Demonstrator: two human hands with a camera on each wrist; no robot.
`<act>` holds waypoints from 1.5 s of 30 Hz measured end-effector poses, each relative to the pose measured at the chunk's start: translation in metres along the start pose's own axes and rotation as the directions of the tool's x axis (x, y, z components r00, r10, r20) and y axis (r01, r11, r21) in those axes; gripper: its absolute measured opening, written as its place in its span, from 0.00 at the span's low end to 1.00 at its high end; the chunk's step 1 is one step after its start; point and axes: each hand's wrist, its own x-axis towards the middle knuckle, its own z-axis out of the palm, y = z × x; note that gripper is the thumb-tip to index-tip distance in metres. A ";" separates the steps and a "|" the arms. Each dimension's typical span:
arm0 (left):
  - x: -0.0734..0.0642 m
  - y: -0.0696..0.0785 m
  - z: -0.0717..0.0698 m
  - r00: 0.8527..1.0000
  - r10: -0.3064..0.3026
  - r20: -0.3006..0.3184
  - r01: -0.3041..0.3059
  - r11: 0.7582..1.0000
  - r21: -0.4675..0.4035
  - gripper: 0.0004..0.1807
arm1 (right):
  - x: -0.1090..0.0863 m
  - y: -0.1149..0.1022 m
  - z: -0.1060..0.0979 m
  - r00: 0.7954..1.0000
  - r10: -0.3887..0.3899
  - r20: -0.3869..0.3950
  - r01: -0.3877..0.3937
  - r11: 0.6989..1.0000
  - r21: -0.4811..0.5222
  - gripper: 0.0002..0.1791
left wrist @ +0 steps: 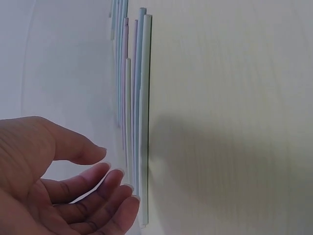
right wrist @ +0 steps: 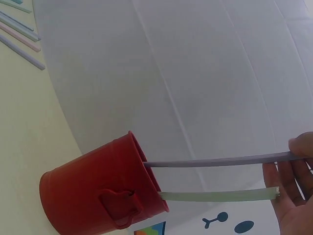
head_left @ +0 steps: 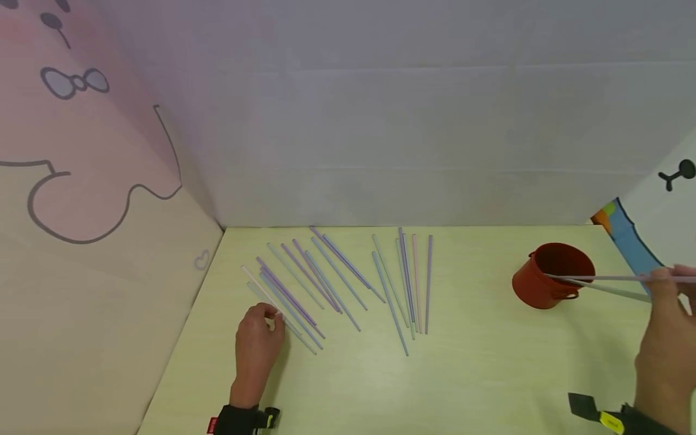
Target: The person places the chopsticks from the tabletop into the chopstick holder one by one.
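Note:
My right hand [head_left: 666,338] pinches a lilac straw [right wrist: 210,162] by one end; its other end reaches into the mouth of a small red bucket [head_left: 530,287]. A pale green straw [right wrist: 220,196] leans out of the same bucket, its outer end close to my fingers in the right wrist view. On the left, my left hand [head_left: 258,344] hovers at the near edge of a spread of straws, thumb and fingers loosely bent, a gap showing between them. Nearest its fingertips lie a whitish straw [head_left: 255,279] and a pale green straw [left wrist: 145,107].
Several blue, lilac and green straws [head_left: 318,272] fan across the left of the pale table [head_left: 467,374]. Another group with a pink straw [head_left: 416,284] lies toward the middle. A grey backdrop [head_left: 413,139] rises behind, with printed panels at both sides.

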 end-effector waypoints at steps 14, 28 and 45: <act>-0.002 0.000 0.003 0.980 -0.129 0.149 0.118 0.990 0.082 0.12 | -0.013 0.011 0.006 0.986 -0.137 0.092 0.146 0.984 -0.103 0.14; 0.003 0.007 0.007 0.971 -0.141 0.192 0.118 0.985 0.127 0.17 | -0.021 0.020 0.003 0.978 -0.175 0.113 0.194 0.963 -0.185 0.14; 0.001 0.000 -0.001 0.940 -0.272 0.208 0.238 0.956 0.172 0.13 | -0.039 -0.023 -0.007 0.997 -0.071 0.034 0.078 0.929 -0.362 0.17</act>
